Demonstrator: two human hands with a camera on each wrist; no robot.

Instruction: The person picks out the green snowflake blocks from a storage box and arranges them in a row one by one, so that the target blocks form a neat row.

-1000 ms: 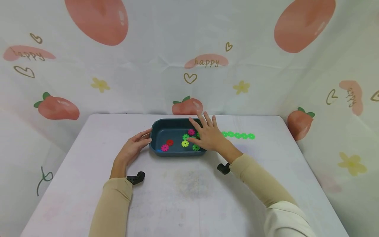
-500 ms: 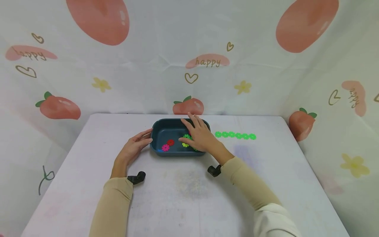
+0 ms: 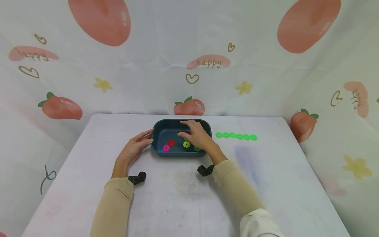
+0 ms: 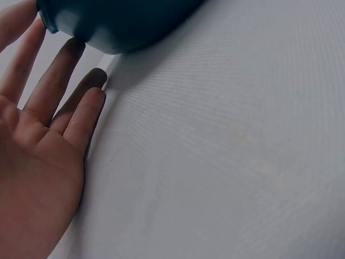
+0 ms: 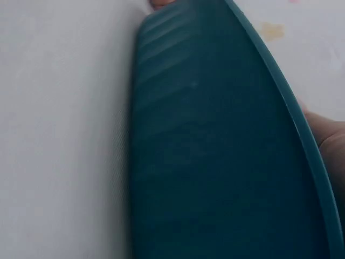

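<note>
Half of this job looked like plain bracing: the left hand (image 3: 133, 150) had its fingertips against the outside of the bin's left end, and the wrist view showed that grip relaxed, fingers fairly straight and spread, not clamped round anything. The blue bin (image 3: 177, 154) itself sat upright near the back edge of the white tabletop (image 3: 165, 197).

Moving right, inside the bin near its front left corner, a sliver of a blue piece (image 3: 161, 150) showed, then a pink flower-shaped piece (image 3: 166, 148), with a red piece (image 3: 171, 143) just beside it. Past a bare stretch of bin floor came a yellow piece (image 3: 186, 144) and a green piece (image 3: 197, 148) tucked under the wrist side of the reaching hand.

That was the right hand (image 3: 197, 133), over the bin's right half, thumb and index well apart, so its grip was released as far as I could tell. Can't swear to the other fingertips, tbh, since the bin wall blocked them in the wrist cam.

Just outside on the right, six green pieces (image 3: 233, 135) lay in a line on the tabletop. My read: the step in hand was picking out another piece, and the next move called for lowering those fingers and pinching just one.
</note>
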